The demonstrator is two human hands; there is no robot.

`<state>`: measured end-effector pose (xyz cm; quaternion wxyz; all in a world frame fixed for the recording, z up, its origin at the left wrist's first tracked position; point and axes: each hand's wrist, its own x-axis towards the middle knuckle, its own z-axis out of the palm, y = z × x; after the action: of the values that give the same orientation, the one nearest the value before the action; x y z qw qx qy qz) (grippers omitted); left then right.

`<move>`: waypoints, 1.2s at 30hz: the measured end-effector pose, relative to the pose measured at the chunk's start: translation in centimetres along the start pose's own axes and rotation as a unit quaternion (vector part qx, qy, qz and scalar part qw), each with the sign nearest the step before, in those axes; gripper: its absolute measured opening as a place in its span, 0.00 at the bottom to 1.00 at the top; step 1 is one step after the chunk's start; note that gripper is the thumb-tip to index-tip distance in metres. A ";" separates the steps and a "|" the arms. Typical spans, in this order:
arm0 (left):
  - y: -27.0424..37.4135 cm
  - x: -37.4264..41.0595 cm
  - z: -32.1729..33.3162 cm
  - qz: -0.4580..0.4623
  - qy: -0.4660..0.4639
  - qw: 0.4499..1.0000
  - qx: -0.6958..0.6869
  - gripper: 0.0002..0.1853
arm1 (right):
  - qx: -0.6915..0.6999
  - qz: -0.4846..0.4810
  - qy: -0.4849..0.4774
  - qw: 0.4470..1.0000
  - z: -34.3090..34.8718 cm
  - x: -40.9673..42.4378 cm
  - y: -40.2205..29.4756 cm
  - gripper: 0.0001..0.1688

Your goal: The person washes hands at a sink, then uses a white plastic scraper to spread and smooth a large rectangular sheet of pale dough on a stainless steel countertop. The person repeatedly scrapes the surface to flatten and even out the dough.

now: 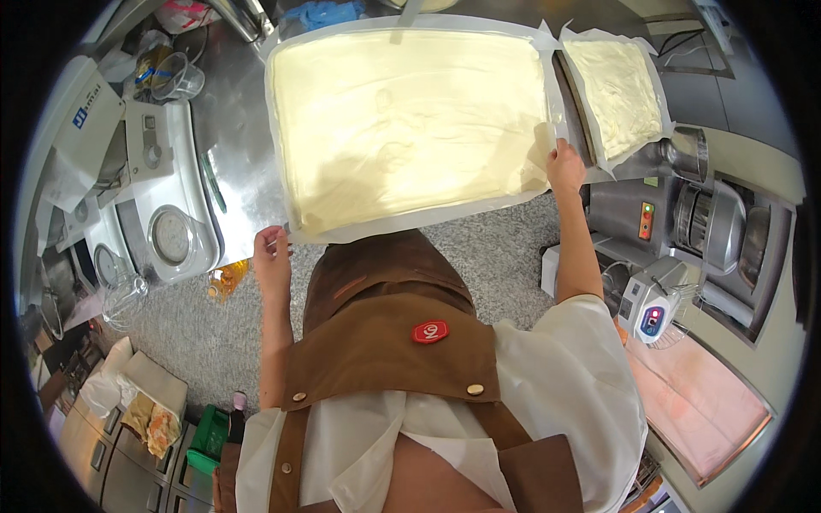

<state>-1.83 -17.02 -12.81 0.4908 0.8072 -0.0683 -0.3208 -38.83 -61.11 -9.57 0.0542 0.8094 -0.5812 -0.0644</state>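
A large paper-lined baking tray (287, 228) lies before me, filled with a spread layer of pale yellow batter (410, 122). Its near edge juts over the floor. At the near left corner, my left hand (272, 253) has its fingers curled against the tray's rim. My right hand (566, 168) grips a pale plastic scraper (551, 136) upright at the right rim, over the edge of the batter. Baking paper (365, 232) stands up around the batter. Just right of it is a smaller paper-lined tray of rougher-surfaced batter (619, 96).
A steel worktable (237, 128) carries a green-handled tool (213, 183), a white stand mixer (138, 141) and a clear plastic cup (179, 77). Beyond the large tray are a blue plastic bag (327, 14) and a bowl (439, 5). Mixing machines (648, 301) stand to the right.
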 end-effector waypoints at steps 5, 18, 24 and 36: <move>-0.7 0.1 0.1 0.020 -0.012 1.000 0.001 0.11 | 0.026 -0.005 0.008 1.000 1.4 -0.5 -1.5 0.10; 0.1 0.5 -1.0 0.081 -0.048 0.995 0.023 0.10 | 0.165 -0.100 0.046 0.980 -1.1 -5.2 -19.7 0.07; -1.5 1.1 -1.7 0.101 -0.066 0.993 0.002 0.10 | 0.164 -0.171 0.009 0.972 -2.4 -8.7 -29.4 0.13; -1.9 1.4 -2.1 0.106 -0.087 0.990 -0.043 0.08 | 0.297 -0.237 -0.012 0.925 -6.5 -14.3 -39.1 0.07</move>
<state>0.08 -15.04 -14.38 0.5488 0.7425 -0.1819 -0.3382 -5.76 -34.98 -8.96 -0.2126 0.9016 -0.3659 0.0900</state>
